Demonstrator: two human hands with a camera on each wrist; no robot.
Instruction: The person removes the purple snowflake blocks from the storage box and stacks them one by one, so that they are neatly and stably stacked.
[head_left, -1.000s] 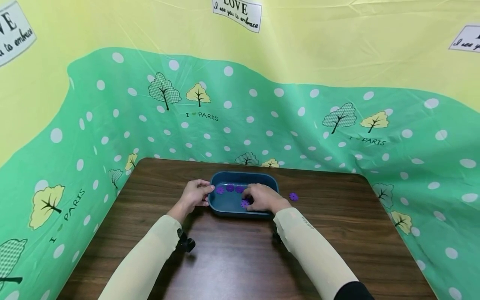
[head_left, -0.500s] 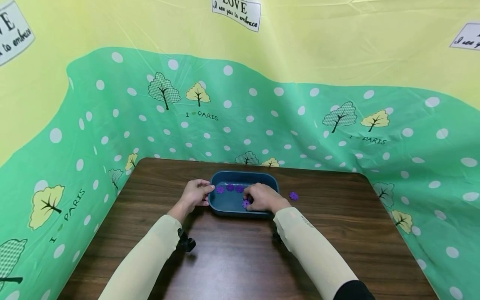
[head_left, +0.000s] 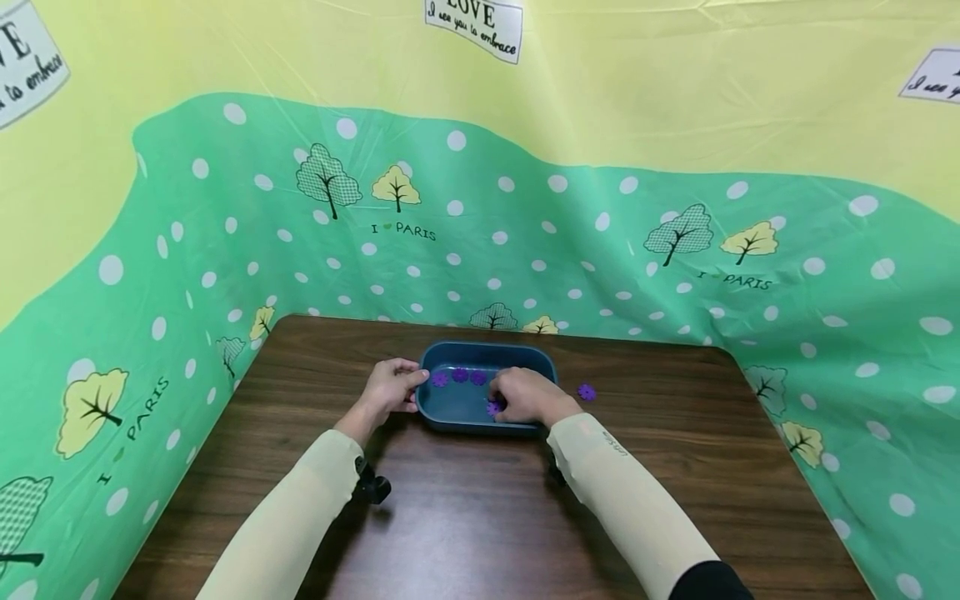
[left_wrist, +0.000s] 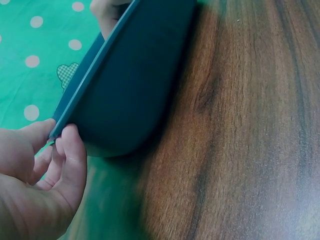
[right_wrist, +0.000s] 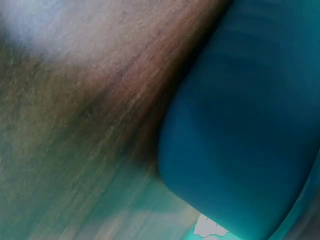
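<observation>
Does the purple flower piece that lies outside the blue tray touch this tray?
Apart. The head view shows it plainly: the purple flower piece lies on the table, right of the blue tray, with brown tabletop visible between them.

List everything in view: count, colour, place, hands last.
Tray: 1, blue, on the table
Flowers: 4 visible, purple, in the tray
Loose flower: 1, purple, right of the tray
Table: 1, brown, under the tray
Cloth: count unclear, green and yellow, behind and beside the table
Wrist devices: 2, black, one per wrist
Sleeves: 2, mostly pale, lower left and right
Left hand: 1, bare, pinching the tray's left rim
Right hand: 1, bare, in the tray at one flower
</observation>
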